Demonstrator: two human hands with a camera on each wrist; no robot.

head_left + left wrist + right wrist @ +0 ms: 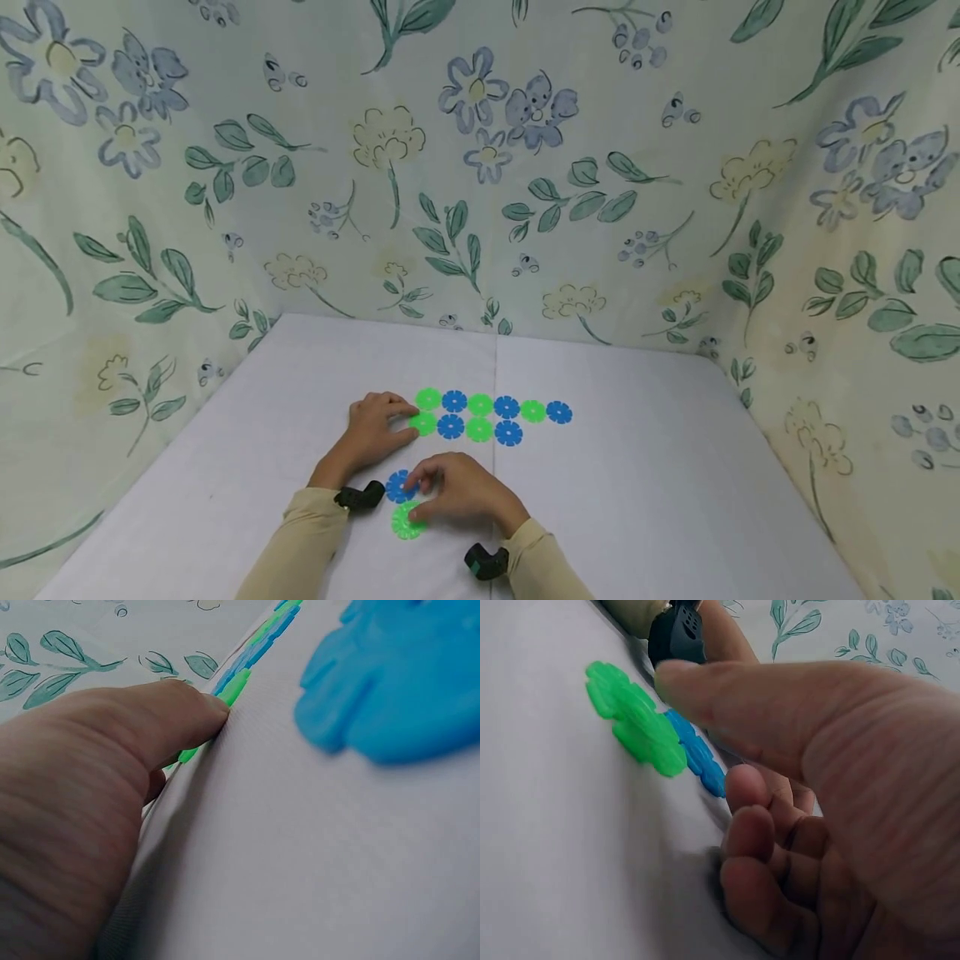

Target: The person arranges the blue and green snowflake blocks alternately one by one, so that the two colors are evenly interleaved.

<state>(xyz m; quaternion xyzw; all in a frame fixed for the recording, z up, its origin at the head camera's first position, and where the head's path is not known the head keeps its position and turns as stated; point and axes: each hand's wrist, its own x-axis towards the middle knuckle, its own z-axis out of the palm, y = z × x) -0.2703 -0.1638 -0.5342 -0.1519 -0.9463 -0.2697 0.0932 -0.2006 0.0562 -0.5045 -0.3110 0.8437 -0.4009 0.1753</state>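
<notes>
My left hand [375, 427] is at the left end of two rows of flat, slotted plastic discs. Its thumb and a finger stand at the edges of the lower row's end green slotted disc [423, 424]; the thumb meets this disc in the left wrist view. Nearer the body lie a loose blue slotted disc [398, 487] and a loose green slotted disc [636, 720]. Over these two reaches my right hand [465, 492], thumb apart from its loosely bent fingers, nothing between them. The thumb covers part of the loose green disc in the head view; contact is unclear.
The upper row alternates green and blue, ending right at a blue disc [559, 412]; the lower row is shorter, ending at another blue disc [508, 433]. White cloth [637, 492] covers the table. Floral fabric [465, 208] hangs behind and at the sides. Each wrist bears a black camera [486, 562].
</notes>
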